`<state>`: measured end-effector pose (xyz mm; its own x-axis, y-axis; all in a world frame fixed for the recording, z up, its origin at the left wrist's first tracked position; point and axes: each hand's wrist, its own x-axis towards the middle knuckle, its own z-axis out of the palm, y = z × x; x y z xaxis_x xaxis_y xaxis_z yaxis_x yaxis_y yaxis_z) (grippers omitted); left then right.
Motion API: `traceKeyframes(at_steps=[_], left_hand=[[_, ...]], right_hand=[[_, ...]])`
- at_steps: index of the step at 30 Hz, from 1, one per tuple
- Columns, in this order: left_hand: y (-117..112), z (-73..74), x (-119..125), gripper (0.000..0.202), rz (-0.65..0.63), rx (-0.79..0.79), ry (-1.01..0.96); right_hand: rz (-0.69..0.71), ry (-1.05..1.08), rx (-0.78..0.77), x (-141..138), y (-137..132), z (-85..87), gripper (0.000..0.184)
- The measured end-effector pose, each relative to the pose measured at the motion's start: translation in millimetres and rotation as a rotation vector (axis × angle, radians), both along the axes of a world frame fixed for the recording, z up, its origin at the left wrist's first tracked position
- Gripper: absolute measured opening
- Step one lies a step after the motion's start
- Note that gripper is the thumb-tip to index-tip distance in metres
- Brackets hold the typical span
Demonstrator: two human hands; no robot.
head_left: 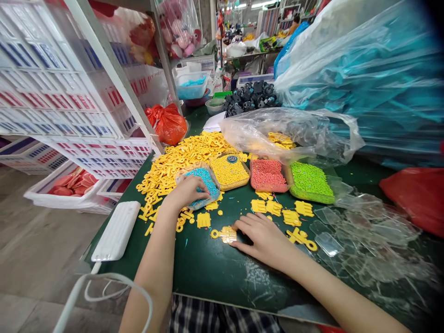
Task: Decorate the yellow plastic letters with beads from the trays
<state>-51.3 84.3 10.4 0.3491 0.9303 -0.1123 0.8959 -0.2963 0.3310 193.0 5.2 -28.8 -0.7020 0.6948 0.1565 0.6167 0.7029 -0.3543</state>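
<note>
My left hand [185, 190] reaches into a small tray of blue beads [206, 181], its fingers curled down among the beads. My right hand [264, 238] rests on the green table [215, 268] with its fingertips on a yellow plastic key-shaped piece [226, 234]. Beside the blue tray stand trays of yellow beads [229, 171], pink beads [268, 175] and green beads [310, 181]. Several flat yellow pieces [282, 210] lie in front of the trays.
A big heap of yellow plastic parts [180, 159] covers the table's left. Clear plastic covers [360, 231] lie at right. A white power bank [117, 230] with cable sits at the left edge. Plastic bags [291, 132], black parts [251, 96] and stacked crates [58, 83] surround the table.
</note>
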Motion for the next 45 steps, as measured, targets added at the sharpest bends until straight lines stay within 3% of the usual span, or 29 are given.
traceKeyframes(at_steps=[6,12,28,31,34,38,40,45], left_hand=[[-1.3,10.0,1.6,0.018,-0.006,0.049,-0.077],[3.6,0.5,6.4,0.021,-0.043,-0.011,-0.039],[4.8,-10.4,6.8,0.019,-0.059,0.079,0.055],[4.8,-0.5,6.5,0.021,-0.029,0.126,0.047],[-2.2,19.4,9.2,0.024,0.012,0.243,-0.066],[-34.7,35.3,26.4,0.024,0.053,0.388,-0.305],[-56.9,27.9,39.0,0.025,0.054,0.332,-0.371],[-90.6,-16.3,60.0,0.023,0.001,0.092,-0.34]], right_hand=[[0.004,-0.021,-0.014,0.9,0.5,0.8,0.018],[0.006,-0.033,-0.02,0.8,0.1,3.0,0.019],[0.012,-0.026,0.002,2.1,0.3,1.4,0.018],[0.008,-0.007,-0.002,2.8,0.0,1.7,0.021],[-0.001,0.003,-0.009,3.6,0.0,3.1,0.025],[-0.029,-0.025,-0.054,3.6,0.5,6.9,0.029],[-0.047,-0.03,-0.071,3.3,0.9,8.5,0.03],[-0.065,-0.048,-0.068,3.0,1.9,10.9,0.029]])
